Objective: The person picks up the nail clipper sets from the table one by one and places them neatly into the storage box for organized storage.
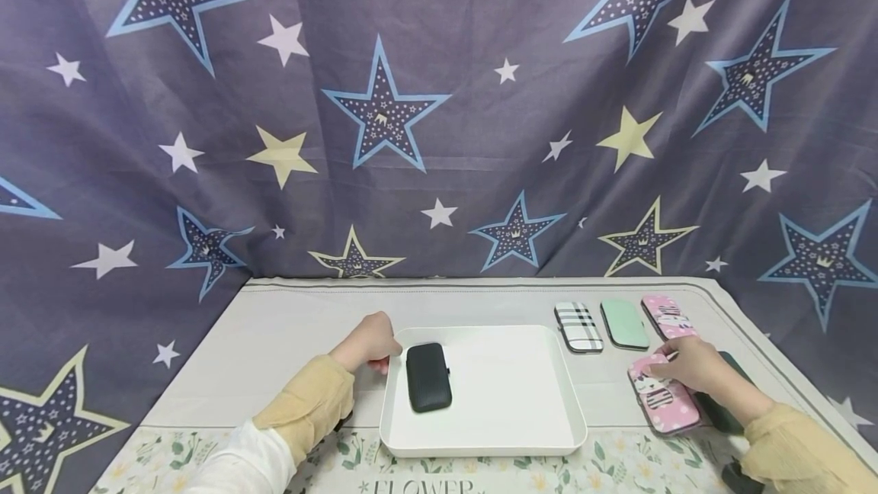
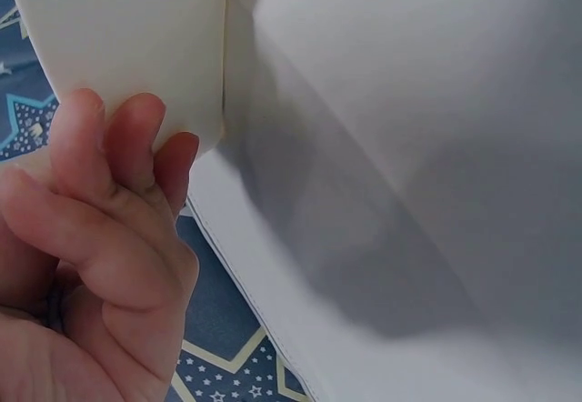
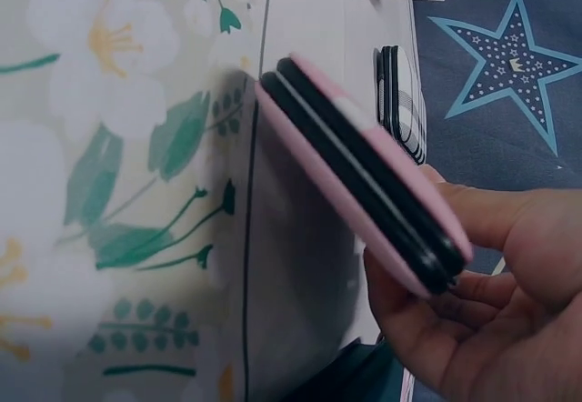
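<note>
My right hand [image 1: 686, 363] pinches a pink hard case [image 1: 664, 402] with a cartoon print and white dots. In the right wrist view, that case [image 3: 359, 170] is tilted edge-on, its black rim and seam showing, thumb and fingers on opposite faces. My left hand [image 1: 373, 343] grips the left rim of a white tray [image 1: 507, 452]. Seen from the left wrist, the fingertips of this hand [image 2: 109, 238] rest against the tray's outer wall [image 2: 136, 38]. Inside the tray, toward its left side, lies a black case [image 1: 429, 377].
Right of the tray lie a plaid case [image 1: 579, 328], a mint green case [image 1: 624, 324] and another pink case [image 1: 667, 316]. A dark green case [image 1: 720, 410] is partly hidden by my right hand. A star-print curtain [image 1: 439, 136] stands behind the table [image 1: 288, 326].
</note>
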Action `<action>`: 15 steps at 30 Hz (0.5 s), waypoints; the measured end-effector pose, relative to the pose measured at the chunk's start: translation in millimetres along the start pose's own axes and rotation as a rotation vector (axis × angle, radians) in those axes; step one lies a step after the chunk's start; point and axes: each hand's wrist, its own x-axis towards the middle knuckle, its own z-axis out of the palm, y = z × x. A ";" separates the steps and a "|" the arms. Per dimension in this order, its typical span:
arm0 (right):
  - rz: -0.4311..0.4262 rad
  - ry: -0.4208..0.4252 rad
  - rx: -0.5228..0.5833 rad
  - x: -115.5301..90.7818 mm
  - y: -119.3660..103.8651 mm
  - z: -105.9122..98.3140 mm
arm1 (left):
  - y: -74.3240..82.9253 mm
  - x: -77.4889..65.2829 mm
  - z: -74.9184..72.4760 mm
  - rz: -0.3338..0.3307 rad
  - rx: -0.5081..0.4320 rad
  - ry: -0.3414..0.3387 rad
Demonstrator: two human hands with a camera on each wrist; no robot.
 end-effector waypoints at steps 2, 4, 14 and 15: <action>-0.007 -0.003 0.004 0.4 -0.6 -0.5 | -0.5 0.2 0.3 0.003 0.003 0.001; -0.012 -0.006 0.010 1.2 -1.5 -1.0 | -1.0 0.6 0.7 0.005 0.007 0.002; 0.035 -0.059 0.160 0.3 -7.6 -3.8 | 1.5 -0.8 -1.0 -0.003 0.014 -0.004; 0.026 -0.057 0.155 0.4 -8.6 -4.2 | 1.7 -0.8 -1.2 -0.005 0.016 -0.003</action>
